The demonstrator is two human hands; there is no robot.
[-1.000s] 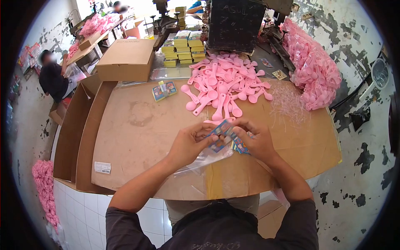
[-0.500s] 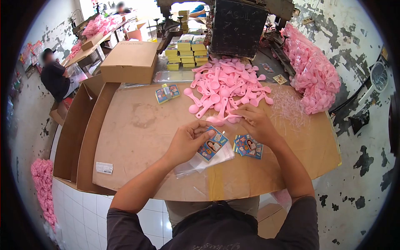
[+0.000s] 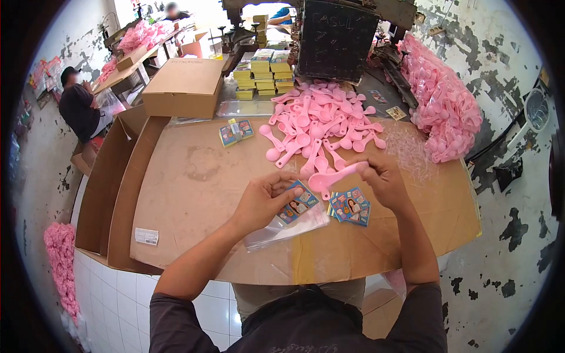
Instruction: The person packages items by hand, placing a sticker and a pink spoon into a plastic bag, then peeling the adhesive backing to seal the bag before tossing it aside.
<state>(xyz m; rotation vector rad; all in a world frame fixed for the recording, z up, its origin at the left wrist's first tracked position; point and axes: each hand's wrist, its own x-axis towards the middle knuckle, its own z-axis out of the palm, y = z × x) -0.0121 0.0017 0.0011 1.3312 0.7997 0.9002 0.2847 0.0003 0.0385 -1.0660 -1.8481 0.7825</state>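
Observation:
My left hand (image 3: 268,200) grips a blue printed card (image 3: 299,204) between thumb and fingers, above clear plastic bags (image 3: 288,231) lying on the cardboard. In my right hand (image 3: 382,179) is the handle of a pink spoon (image 3: 332,177), its bowl pointing left near the card. Another pink spoon lies partly behind it, close to my left fingertips. A small fanned stack of blue cards (image 3: 351,207) rests below my right hand. Beyond both hands spreads a heap of pink spoons (image 3: 312,120). A banded bundle of cards (image 3: 236,133) lies left of the heap.
Stacked yellow-edged cards (image 3: 263,73) stand behind, beside a black box (image 3: 335,41). A closed carton (image 3: 183,85) sits back left, above an open carton (image 3: 112,188). Bagged pink spoons (image 3: 447,100) and plastic scraps (image 3: 409,153) are at right. A person (image 3: 81,109) sits far left.
My right hand has moved right and toward me, lifting a pink spoon off the near edge of the heap. My left hand still holds the card in about the same place.

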